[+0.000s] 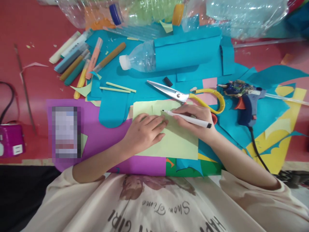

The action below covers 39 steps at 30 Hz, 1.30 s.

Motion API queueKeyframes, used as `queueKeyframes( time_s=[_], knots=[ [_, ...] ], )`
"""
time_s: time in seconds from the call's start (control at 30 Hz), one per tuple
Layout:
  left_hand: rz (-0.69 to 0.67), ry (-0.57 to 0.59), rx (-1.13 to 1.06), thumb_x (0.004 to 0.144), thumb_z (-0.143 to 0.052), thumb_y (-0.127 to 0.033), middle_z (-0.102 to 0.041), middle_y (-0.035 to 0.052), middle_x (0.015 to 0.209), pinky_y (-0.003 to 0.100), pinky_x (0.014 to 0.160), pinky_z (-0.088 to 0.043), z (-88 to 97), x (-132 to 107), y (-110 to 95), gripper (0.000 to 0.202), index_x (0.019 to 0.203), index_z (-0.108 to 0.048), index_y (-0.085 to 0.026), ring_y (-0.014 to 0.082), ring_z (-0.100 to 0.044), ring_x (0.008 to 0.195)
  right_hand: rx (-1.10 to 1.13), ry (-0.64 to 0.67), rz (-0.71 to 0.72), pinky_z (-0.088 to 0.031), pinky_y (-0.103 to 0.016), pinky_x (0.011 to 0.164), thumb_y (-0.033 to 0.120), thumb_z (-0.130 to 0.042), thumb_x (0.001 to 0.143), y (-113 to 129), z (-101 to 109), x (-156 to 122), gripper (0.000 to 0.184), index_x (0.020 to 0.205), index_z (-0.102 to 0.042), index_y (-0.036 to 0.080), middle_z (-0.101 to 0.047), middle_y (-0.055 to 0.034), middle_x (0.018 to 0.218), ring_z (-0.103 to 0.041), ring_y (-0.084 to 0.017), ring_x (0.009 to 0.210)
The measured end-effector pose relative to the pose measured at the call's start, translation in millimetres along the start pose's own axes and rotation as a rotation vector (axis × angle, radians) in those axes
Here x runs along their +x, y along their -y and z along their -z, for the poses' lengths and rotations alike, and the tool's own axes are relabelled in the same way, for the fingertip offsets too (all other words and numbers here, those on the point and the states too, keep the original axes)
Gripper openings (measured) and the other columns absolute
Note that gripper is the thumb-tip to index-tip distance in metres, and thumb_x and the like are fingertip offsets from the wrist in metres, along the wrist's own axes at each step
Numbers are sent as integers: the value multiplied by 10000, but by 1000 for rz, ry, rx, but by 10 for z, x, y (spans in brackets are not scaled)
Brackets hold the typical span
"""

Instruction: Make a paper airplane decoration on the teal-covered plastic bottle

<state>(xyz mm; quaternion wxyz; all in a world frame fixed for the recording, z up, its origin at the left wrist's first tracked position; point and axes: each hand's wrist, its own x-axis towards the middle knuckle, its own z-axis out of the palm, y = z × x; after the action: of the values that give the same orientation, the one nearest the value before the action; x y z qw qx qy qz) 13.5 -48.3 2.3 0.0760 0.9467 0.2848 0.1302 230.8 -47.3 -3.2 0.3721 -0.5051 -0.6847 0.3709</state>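
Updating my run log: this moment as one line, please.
left hand: resting on paper | right hand: holding pen | glue gun: at right

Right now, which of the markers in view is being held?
The white marker with the black end, gripped in the right hand, tip at the pale green paper; the other markers lie in the picture's upper left, untouched.

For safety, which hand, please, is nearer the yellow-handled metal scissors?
Right. The right hand is beside the scissors, at their handles; the left hand lies farther left, on pale green paper.
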Motion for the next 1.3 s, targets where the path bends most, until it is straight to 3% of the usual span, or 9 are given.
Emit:
queueKeyframes(
  time_s=[0.2, 0.57, 0.77, 1.03, 1.3],
  knots=[
    [1, -4, 6, 964, -517, -242, -735, 81, 1089, 371, 834, -489, -19, -11, -9, 225, 1116, -658, -153, 206, -667, 996, -17, 15, 59, -496, -227, 498, 237, -656, 843, 27, -2, 24, 116, 827, -747, 166, -751, -35, 717, -654, -123, 564],
    [-5, 1, 8, 965, -504, -229, -734, 87, 1094, 375, 841, -499, 1, 4, -7, 229, 1108, -662, -147, 208, -671, 992, -50, 28, 42, -519, -248, 534, 247, -659, 846, 16, -7, 15, 122, 834, -745, 161, -754, -46, 728, -661, -136, 571],
    [1, 13, -6, 962, -513, -224, -720, 88, 1150, 384, 848, -497, -19, -11, -5, 237, 1145, -650, -161, 211, -664, 1016, -48, -68, 18, -513, -252, 500, 233, -654, 825, 4, -21, -4, 94, 832, -743, 203, -751, -11, 716, -641, -131, 544],
    [-13, -12, 18, 952, -525, -211, -733, 83, 1104, 376, 827, -498, -11, 2, -1, 217, 1105, -662, -142, 204, -671, 982, -88, 6, 64, -501, -252, 508, 251, -643, 848, 24, -12, 24, 130, 819, -742, 172, -751, -40, 718, -644, -134, 558],
    [-7, -16, 19, 960, -509, -207, -730, 68, 1139, 364, 830, -499, -4, 8, -5, 224, 1124, -656, -167, 194, -671, 994, -67, -136, -18, -496, -264, 485, 266, -642, 818, -10, -21, -9, 113, 765, -728, 213, -719, -4, 659, -606, -134, 524]
  ],
)
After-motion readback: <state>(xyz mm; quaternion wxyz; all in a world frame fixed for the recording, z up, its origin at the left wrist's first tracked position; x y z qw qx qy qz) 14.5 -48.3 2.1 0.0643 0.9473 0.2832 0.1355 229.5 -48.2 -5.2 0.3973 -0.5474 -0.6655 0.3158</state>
